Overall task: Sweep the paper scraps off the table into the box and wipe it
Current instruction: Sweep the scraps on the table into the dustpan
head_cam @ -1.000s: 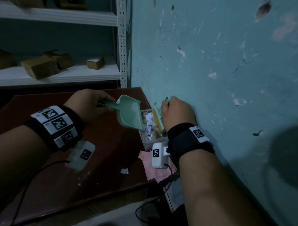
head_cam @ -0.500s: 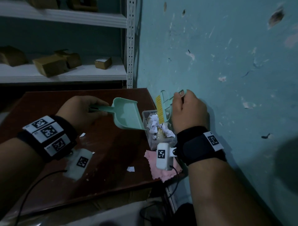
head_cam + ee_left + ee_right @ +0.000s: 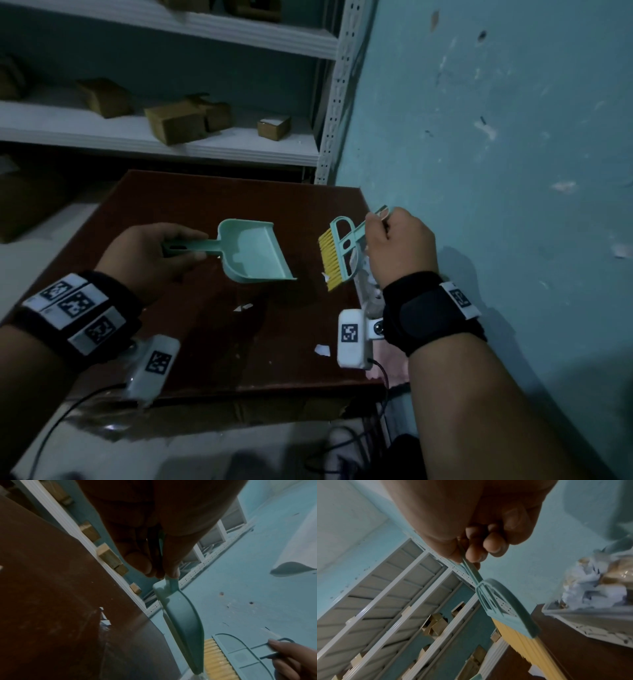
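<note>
My left hand [image 3: 154, 253] grips the handle of a mint-green dustpan [image 3: 255, 255], held level above the brown table [image 3: 191, 212]; the pan [image 3: 183, 616] looks empty. My right hand [image 3: 400, 246] holds the thin handle of a small brush [image 3: 337, 253] with yellow bristles [image 3: 530, 642], just right of the pan. The clear box [image 3: 590, 609], filled with crumpled paper, stands at the table's right edge, mostly hidden behind my right wrist in the head view. A few white paper scraps [image 3: 322, 349] lie on the table, another scrap [image 3: 244, 307] nearer the middle.
A pink cloth [image 3: 387, 363] peeks out under my right wrist at the table's near right corner. The blue wall [image 3: 496, 154] runs along the table's right side. White shelves [image 3: 171, 137] with cardboard boxes stand behind the table. Cables hang below the front edge.
The dustpan has come away from the box, leftward and level, and now looks empty. My right hand has lifted the brush out of the box and up.
</note>
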A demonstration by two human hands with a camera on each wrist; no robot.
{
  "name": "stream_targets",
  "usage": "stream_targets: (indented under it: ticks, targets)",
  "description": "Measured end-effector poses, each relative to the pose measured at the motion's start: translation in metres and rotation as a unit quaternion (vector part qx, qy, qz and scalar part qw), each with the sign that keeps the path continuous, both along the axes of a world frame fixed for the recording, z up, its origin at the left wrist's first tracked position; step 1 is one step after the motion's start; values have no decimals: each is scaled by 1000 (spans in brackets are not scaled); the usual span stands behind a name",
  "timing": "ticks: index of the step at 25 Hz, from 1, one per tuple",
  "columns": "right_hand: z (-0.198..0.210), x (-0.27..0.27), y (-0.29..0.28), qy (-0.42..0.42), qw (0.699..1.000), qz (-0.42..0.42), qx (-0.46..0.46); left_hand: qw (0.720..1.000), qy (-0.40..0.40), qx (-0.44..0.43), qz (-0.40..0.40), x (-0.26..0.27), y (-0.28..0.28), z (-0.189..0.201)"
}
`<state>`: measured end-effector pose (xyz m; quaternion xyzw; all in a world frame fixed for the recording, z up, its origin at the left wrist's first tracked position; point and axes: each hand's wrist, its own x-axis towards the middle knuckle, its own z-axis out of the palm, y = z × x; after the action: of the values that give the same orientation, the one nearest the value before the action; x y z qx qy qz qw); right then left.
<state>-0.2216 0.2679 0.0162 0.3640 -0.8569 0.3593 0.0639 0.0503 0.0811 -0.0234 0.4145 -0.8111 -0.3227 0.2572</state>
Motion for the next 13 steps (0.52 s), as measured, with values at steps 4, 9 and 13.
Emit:
stream_targets:
  ticks: [4, 9, 13]
  targets:
    - [-6, 18, -19, 7, 998, 48, 42, 1000, 4, 19, 23, 27, -6, -17]
    - [-17, 31, -16, -39, 993, 76, 82, 998, 12, 45, 38, 48, -12, -26]
    - [-17, 34, 2, -18, 981, 63, 184, 998, 27, 55, 32, 51, -15, -29]
